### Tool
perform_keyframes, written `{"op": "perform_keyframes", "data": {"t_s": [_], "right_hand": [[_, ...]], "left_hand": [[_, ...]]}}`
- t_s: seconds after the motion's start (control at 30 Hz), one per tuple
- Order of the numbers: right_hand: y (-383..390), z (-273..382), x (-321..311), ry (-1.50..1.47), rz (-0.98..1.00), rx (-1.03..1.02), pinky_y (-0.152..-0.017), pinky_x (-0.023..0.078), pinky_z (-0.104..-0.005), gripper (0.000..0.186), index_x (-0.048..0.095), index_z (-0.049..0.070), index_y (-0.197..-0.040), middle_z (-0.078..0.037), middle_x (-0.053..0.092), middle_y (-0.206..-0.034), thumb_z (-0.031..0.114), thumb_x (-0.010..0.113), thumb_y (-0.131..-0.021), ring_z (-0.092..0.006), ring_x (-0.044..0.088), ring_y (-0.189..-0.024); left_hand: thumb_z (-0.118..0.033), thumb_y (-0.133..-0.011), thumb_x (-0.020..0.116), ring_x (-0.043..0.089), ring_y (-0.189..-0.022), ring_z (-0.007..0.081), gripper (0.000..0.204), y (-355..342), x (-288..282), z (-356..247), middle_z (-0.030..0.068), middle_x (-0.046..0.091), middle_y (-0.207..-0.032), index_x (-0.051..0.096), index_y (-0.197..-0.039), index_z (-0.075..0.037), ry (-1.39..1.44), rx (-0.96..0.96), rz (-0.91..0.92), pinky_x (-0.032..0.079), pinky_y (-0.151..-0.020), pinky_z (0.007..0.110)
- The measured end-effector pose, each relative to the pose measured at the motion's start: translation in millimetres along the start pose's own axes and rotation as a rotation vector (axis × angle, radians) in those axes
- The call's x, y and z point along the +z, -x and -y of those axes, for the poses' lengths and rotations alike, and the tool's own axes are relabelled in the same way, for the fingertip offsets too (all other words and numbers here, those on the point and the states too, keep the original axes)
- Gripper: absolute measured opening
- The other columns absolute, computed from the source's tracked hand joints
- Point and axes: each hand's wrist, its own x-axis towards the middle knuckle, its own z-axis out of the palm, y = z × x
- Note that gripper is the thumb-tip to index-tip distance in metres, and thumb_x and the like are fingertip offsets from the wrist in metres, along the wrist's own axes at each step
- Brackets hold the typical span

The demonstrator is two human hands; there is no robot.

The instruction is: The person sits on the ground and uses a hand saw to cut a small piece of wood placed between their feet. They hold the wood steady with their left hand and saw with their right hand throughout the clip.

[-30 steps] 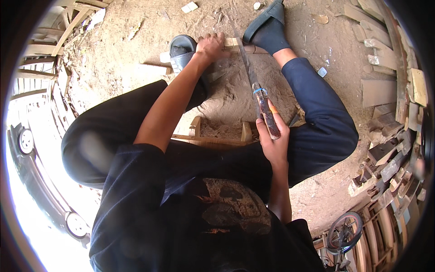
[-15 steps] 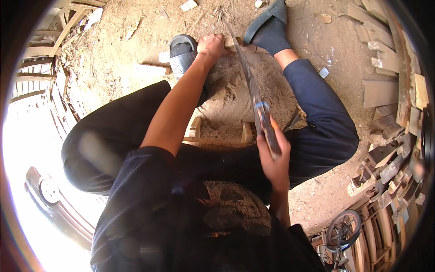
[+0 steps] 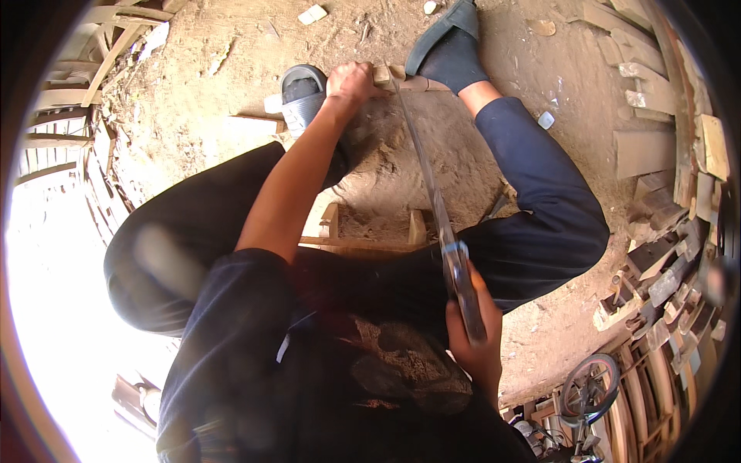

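My right hand (image 3: 480, 339) is wrapped round the dark handle of a handsaw (image 3: 429, 174). Its long narrow blade points away from me, the far end lying at a piece of wood (image 3: 381, 75) between my feet. Closed over the left part of that wood is my left hand (image 3: 351, 82), knuckles up, just left of the blade. On the right, my foot in a dark sandal (image 3: 440, 35) rests beside the wood's other end. Another dark sandal (image 3: 302, 99) is on my left foot, next to the left wrist. Whether the teeth sit in a cut is too small to tell.
A wooden frame or low seat (image 3: 367, 243) with upright blocks is under my legs. Stacked wood offcuts (image 3: 656, 255) line the right side, and a bicycle wheel (image 3: 588, 390) stands at lower right. A loose board (image 3: 257, 125) lies left of the left sandal on bare dirt.
My right hand has drawn the saw back toward my body, so its far end, which reached past the wood, is now at it. The left hand keeps its hold.
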Motion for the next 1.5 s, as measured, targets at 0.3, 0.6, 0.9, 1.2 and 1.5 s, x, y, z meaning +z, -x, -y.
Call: {"op": "perform_keyframes", "data": {"t_s": [0.3,0.6,0.9,1.2,1.5], "right_hand": [[-46.1,-19.6,25.4,-0.112,-0.076,0.01,-0.069,0.047,-0.0278,0.056,0.043,0.0,-0.136,-0.014,0.059,-0.083,0.0,0.055,-0.082,-0.016,0.06,-0.071],[-33.7,2.1,21.5,-0.131,-0.039,0.079,-0.076,0.047,-0.0271,0.056,0.043,0.0,-0.137,-0.015,0.063,-0.093,-0.001,0.054,-0.082,-0.017,0.062,-0.081],[-48.1,-27.9,36.9,-0.2,-0.038,-0.064,-0.066,0.051,-0.0317,0.059,0.039,0.0,-0.139,-0.016,0.061,-0.077,0.004,0.059,-0.083,-0.0229,0.068,-0.068],[-48.1,-37.8,62.4,-0.228,-0.028,-0.091,-0.068,0.048,-0.026,0.07,0.037,-0.001,-0.141,-0.006,0.057,-0.074,0.008,0.07,-0.08,-0.0102,0.056,-0.068],[-38.6,-19.3,57.6,-0.222,-0.046,-0.029,-0.069,0.047,-0.0243,0.068,0.039,-0.002,-0.14,-0.006,0.058,-0.081,0.007,0.071,-0.081,-0.0097,0.054,-0.071]], "left_hand": [[-0.058,-0.072,0.074,0.068,-0.089,0.0241,0.053,7.0,-13.3,-13.8,0.0121,0.069,-0.092,0.068,-0.095,-0.011,0.019,0.008,0.041,0.055,-0.079,0.038],[-0.057,-0.072,0.074,0.068,-0.091,0.0262,0.052,1.4,-11.1,-16.7,0.0125,0.07,-0.095,0.069,-0.095,-0.01,-0.006,0.045,-0.023,0.054,-0.081,0.038],[-0.054,-0.076,0.07,0.066,-0.094,0.0289,0.053,4.1,-3.8,-8.6,0.0145,0.069,-0.098,0.064,-0.104,-0.009,-0.092,0.112,0.028,0.052,-0.083,0.039],[-0.056,-0.064,0.079,0.068,-0.093,0.0274,0.056,-10.6,6.1,0.1,0.011,0.07,-0.096,0.068,-0.097,-0.012,-0.01,0.057,-0.061,0.054,-0.079,0.039],[-0.053,-0.063,0.079,0.068,-0.093,0.0264,0.054,-9.6,4.9,-9.8,0.0103,0.07,-0.095,0.069,-0.097,-0.013,0.087,0.106,-0.059,0.053,-0.081,0.039]]}}
